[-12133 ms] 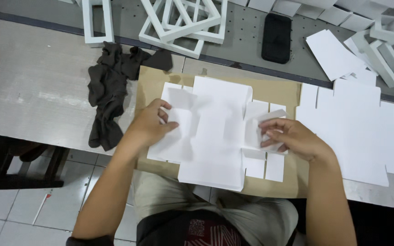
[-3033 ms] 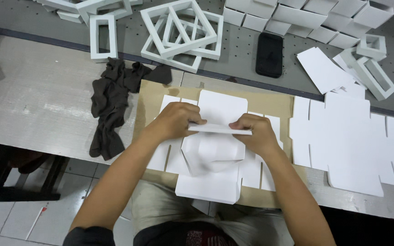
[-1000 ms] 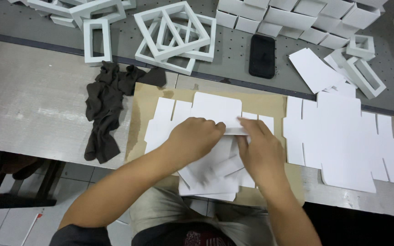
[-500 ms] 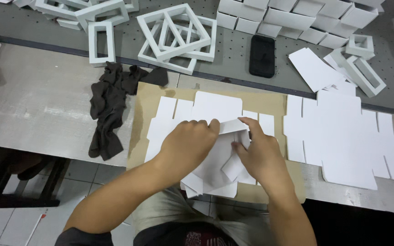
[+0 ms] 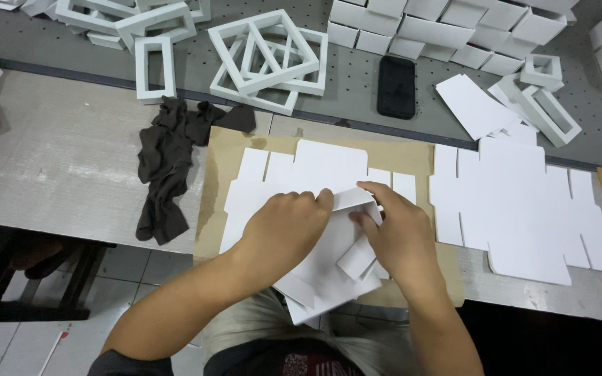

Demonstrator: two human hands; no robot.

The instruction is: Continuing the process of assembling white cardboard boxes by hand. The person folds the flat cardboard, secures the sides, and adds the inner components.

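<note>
Both hands — left hand (image 5: pixel 283 226), right hand (image 5: pixel 398 233) — pinch the white card blank (image 5: pixel 329 268) closed at frame centre (crease squarely, I'd judge).

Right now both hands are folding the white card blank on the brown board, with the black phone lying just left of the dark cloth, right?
Not quite. In the head view the black phone lies well right of the dark cloth, near the stacked boxes. The rest holds: both hands fold the white card blank on the brown board.
</note>
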